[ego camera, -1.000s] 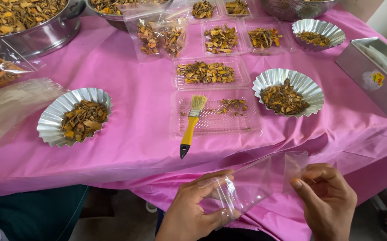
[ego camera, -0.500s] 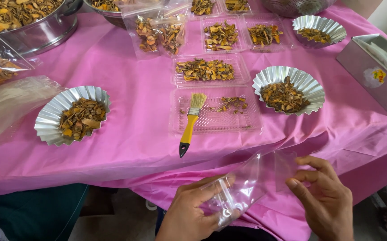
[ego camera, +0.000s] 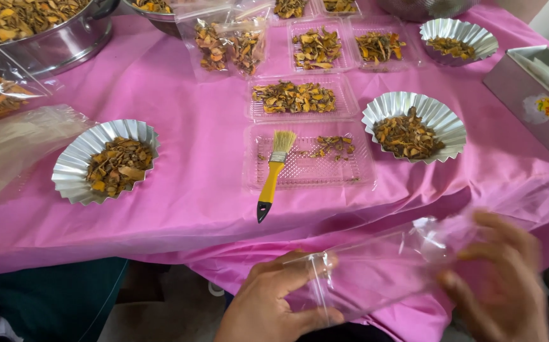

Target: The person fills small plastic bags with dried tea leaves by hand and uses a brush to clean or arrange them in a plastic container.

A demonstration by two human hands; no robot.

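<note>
Two hands work one clear plastic bag (ego camera: pixel 375 272) just off the tabletop's (ego camera: pixel 186 183) near edge: left hand (ego camera: pixel 268 304) fingers clamped on its end, right hand (ego camera: pixel 499 278) blurred, grip unclear. Best keep it taut, pinching lightly.

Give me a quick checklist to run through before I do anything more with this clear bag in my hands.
1. Left hand pinches the clear bag at one end: ok.
2. Right hand at the bag's other end: blurred, grip cannot tell.
3. Bag mouth open: cannot tell.
4. Bag empty: ok, nothing visible inside.
5. Yellow brush lies with bristles on the clear tray, handle over its edge: ok.
6. Foil cup of dried pieces upright on the pink tablecloth: ok.
</note>
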